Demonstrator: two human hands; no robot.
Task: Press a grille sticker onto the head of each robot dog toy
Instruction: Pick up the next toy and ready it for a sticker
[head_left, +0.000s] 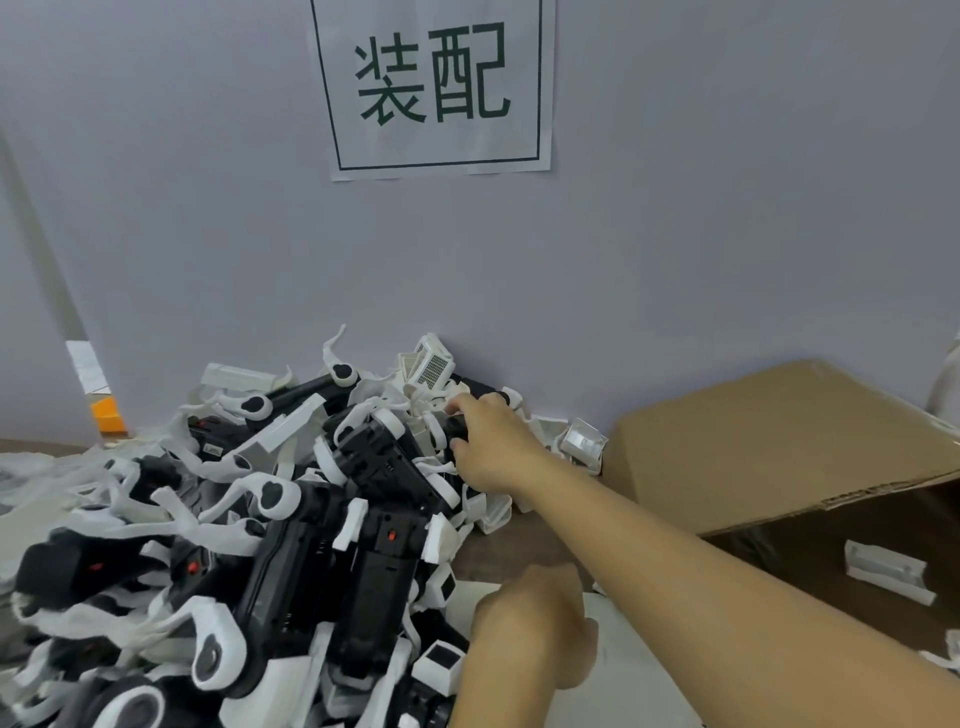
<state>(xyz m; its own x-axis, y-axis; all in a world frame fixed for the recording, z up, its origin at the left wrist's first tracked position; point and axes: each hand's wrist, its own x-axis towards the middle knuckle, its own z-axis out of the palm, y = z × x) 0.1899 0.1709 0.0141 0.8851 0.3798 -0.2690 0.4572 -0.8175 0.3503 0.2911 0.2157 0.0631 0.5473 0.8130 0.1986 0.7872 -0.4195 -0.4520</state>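
The right hand grips a toy atop the pile (left hand blurred, grip unclear).

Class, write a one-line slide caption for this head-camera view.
Right hand reaches into the pile of robot dog toys beside a cardboard box, left hand near the camera.

A heap of toy dogs lies on the table left of centre, reaching back to the wall. A carton stands right of it. A sign hangs on the wall above. The right hand reaches onto the heap's far side; the left hand is near, just beside its right edge.
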